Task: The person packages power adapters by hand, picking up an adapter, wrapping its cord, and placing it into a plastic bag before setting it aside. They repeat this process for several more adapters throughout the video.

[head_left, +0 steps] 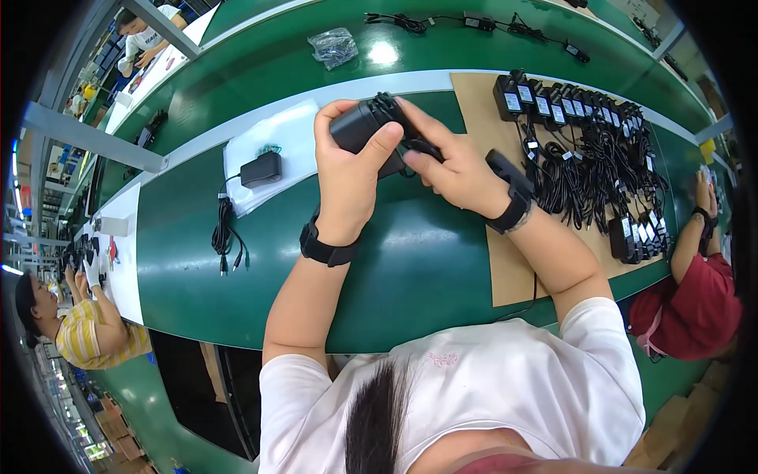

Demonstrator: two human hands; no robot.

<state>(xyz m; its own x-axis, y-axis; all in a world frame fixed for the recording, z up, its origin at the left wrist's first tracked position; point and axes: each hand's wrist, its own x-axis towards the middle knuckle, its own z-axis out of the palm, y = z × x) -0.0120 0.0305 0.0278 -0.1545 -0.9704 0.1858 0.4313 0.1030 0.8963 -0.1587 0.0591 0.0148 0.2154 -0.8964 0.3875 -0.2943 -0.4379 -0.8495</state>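
Above the middle of the green bench, both my hands are closed around a black power adapter [354, 129]. My left hand [347, 175] grips its box-shaped body, with the thumb laid across the near side. My right hand [456, 175] pinches the adapter's coiled black cable [404, 125] between thumb and fingers; my grip partly hides that bundle. Left of my hands, another black adapter [261, 169] lies on white translucent sheets [295, 136]. Its tied cable [223, 227] hangs onto the green surface, plug ends toward me.
Right of me, a cardboard sheet [509, 265] bears rows of labelled adapters [557, 107] with tangled cables [580, 178]. Beyond the bench's pale rail lie a clear plastic bag [333, 48] and more corded adapters [479, 21]. People sit left [95, 328], right [695, 296] and far left [150, 35].
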